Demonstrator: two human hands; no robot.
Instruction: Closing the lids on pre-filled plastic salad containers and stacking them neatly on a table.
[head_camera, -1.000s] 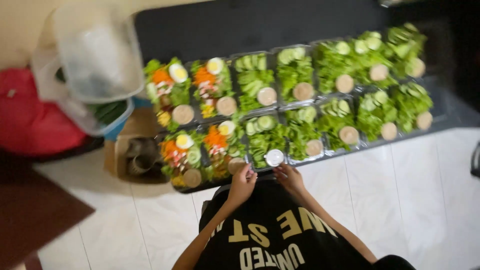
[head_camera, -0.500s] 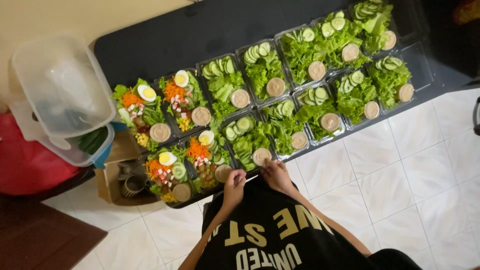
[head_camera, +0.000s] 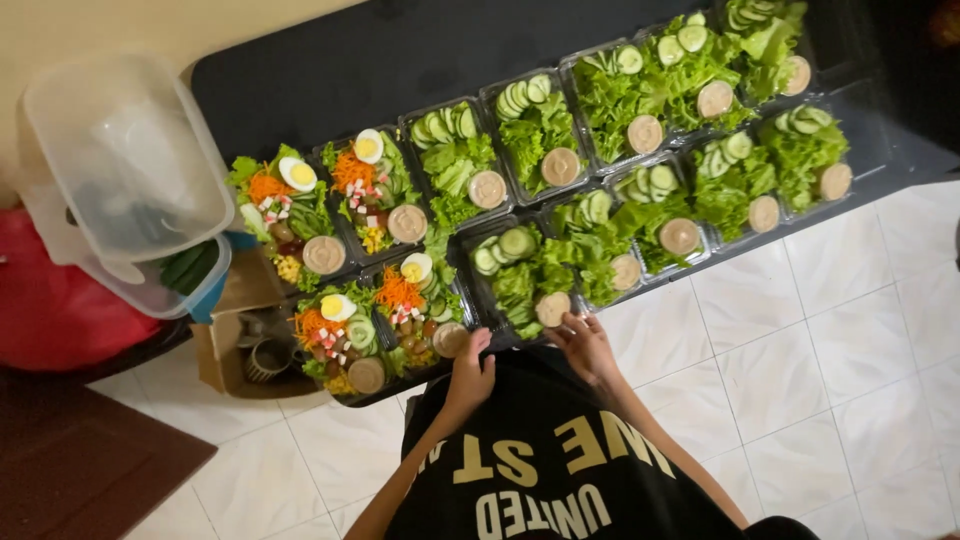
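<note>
Standing at the near edge of a dark surface (head_camera: 300, 70), the person reaches both hands toward two rows of clear salad trays. The left hand (head_camera: 470, 375) rests with fingers loosely curled against the tray of egg, carrot and lettuce (head_camera: 420, 305), beside its round sauce cup (head_camera: 450, 340) — whether it grips anything I cannot tell. The right hand (head_camera: 585, 345) has its fingertips on the sauce cup (head_camera: 552, 308) of the cucumber-and-lettuce tray (head_camera: 525, 275), fingers narrowly spread, not closed around it. That tray sits at twelve o'clock from the hands, in the near row. At ten o'clock, off the surface's end, stacked clear plastic tubs (head_camera: 125, 165) stand above a cardboard box (head_camera: 245, 345) on the white tiled floor (head_camera: 840, 340).
</note>
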